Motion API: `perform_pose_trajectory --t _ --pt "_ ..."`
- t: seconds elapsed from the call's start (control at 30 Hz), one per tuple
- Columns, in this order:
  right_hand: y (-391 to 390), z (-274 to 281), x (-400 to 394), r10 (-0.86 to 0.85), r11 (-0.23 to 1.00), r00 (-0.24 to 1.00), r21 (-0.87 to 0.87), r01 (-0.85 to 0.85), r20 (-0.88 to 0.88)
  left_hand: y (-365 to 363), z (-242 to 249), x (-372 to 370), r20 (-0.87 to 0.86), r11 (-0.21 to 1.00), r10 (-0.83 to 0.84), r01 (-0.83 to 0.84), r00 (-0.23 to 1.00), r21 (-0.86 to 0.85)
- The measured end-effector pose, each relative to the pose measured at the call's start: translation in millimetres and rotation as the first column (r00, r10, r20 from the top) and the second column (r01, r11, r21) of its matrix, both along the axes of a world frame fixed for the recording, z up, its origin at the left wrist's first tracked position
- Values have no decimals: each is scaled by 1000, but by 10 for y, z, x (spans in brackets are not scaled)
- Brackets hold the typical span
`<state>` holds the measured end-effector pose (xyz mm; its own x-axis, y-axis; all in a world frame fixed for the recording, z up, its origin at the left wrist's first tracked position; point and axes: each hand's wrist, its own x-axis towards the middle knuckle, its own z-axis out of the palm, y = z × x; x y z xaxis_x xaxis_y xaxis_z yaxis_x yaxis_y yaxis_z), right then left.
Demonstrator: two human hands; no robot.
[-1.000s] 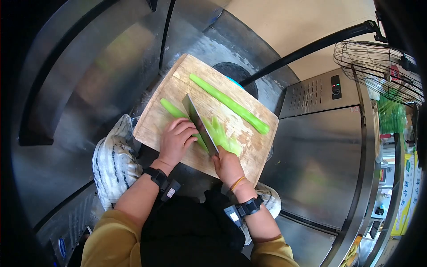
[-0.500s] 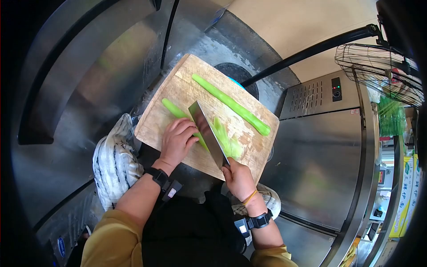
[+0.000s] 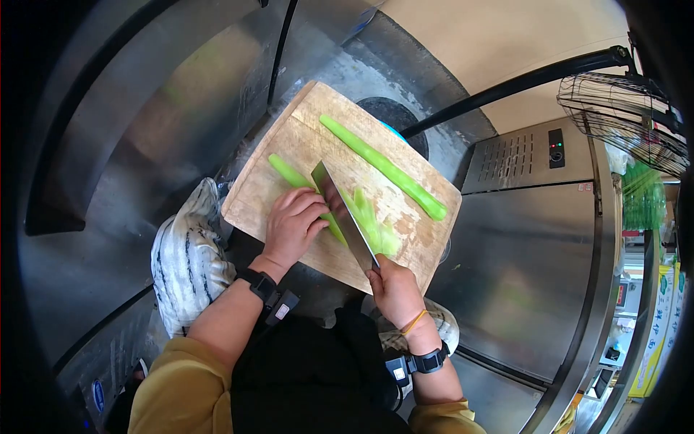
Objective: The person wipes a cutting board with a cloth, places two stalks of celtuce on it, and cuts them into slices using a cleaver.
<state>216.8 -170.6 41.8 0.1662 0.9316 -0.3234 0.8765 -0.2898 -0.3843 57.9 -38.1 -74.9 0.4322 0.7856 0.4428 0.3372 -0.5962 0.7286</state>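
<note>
A wooden cutting board (image 3: 278, 148) lies tilted in front of me. My right hand (image 3: 396, 289) grips the handle of a wide knife (image 3: 345, 220), whose blade stands beside my left fingertips. With bent fingers my left hand (image 3: 291, 226) presses on a peeled green stalk (image 3: 288, 171), covering its middle part. Thin green slices (image 3: 370, 223) lie on the board just right of the blade. Another long peeled stalk (image 3: 383, 167) rests whole near the board's far right side.
Steel cabinets stand left (image 3: 173, 130) and right (image 3: 517, 267) of the board. A black bar (image 3: 517, 90) slants behind it, near a wire fan guard (image 3: 625, 119). A dark round object (image 3: 390, 116) sits behind the board. My striped-trousered knee (image 3: 189, 260) is at its left.
The whole view has shifted slightly. The knife and both hands keep nearly the same places on the board, with the blade still beside my left fingertips.
</note>
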Motion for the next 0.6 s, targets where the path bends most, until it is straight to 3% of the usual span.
perform_pose_trajectory --t 0.6 --pt "111 -236 1 -11 1000 1000 2 11 -26 5 19 4 4 1000 -1 1 1000 -9"
